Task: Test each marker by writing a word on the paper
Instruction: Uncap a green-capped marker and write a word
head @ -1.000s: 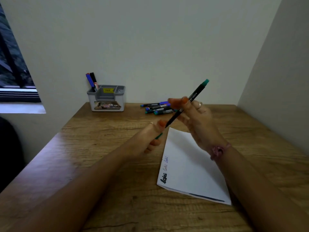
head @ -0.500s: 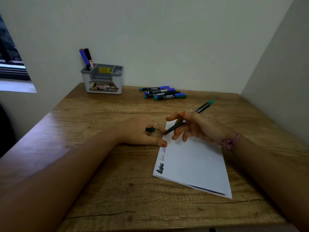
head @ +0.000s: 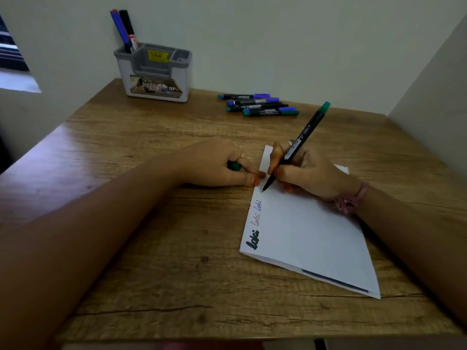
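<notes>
Setting: small desk nook, study or home-office type. Wooden desk (head: 151, 248) with visible grain sits in a corner between plain pale walls (head: 278, 41) at the back and right. Window edge (head: 10, 54) with horizontal slats at far left. Grey desk organiser (head: 154, 72) at the back holds upright pens (head: 125, 29). Loose markers (head: 260, 106) lie grouped near the wall. A sheet of paper (head: 316, 236) bears handwritten words. Stationery only; lighting dim.

Lowered from mid-air over the past second: right hand (head: 310, 173) now resting on the paper (head: 303, 231), green marker (head: 294, 147) tip brought down touching the sheet. Left hand (head: 217, 165) dropped onto the bench (head: 151, 248), green cap (head: 233, 165) pinched in its fingers (head: 252, 179), fingertips at the paper's edge.
</notes>
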A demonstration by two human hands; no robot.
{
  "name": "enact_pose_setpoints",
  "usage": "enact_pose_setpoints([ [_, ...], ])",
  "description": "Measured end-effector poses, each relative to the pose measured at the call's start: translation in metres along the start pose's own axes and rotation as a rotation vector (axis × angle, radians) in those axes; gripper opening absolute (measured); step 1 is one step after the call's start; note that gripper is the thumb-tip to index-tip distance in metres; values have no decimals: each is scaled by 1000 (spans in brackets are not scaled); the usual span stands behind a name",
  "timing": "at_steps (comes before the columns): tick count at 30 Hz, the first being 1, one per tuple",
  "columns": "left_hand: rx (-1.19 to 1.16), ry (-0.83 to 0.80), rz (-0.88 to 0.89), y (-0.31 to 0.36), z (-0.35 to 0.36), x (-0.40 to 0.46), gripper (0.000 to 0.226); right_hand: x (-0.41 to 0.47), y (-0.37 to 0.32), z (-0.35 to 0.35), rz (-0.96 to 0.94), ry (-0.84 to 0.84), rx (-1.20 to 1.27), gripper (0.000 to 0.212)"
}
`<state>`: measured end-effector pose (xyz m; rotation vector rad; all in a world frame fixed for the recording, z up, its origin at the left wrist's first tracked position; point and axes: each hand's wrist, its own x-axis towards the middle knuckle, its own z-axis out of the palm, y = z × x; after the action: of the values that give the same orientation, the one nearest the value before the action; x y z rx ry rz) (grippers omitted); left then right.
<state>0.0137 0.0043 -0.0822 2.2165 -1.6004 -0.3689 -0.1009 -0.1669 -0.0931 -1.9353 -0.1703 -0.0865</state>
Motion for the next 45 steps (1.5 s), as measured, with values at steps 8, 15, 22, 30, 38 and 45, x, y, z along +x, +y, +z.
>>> enact_pose_setpoints([
  [8,-39,27,3,0,1,1,28,-1,0,3,-29,-48,-10,12],
  [15,-56,17,-8,2,0,0,20,0,0,4,-48,-58,-17,12],
  [22,-70,10,-39,2,1,0,20,-2,-1,2,-48,-61,-27,8],
  [30,-70,14,-38,0,2,1,28,-1,-1,2,-47,-22,-46,9],
  [38,-66,10,-43,1,1,1,18,0,-2,3,-48,4,-80,11],
  [45,-85,6,-30,0,2,2,22,0,-3,3,-47,6,-72,9],
])
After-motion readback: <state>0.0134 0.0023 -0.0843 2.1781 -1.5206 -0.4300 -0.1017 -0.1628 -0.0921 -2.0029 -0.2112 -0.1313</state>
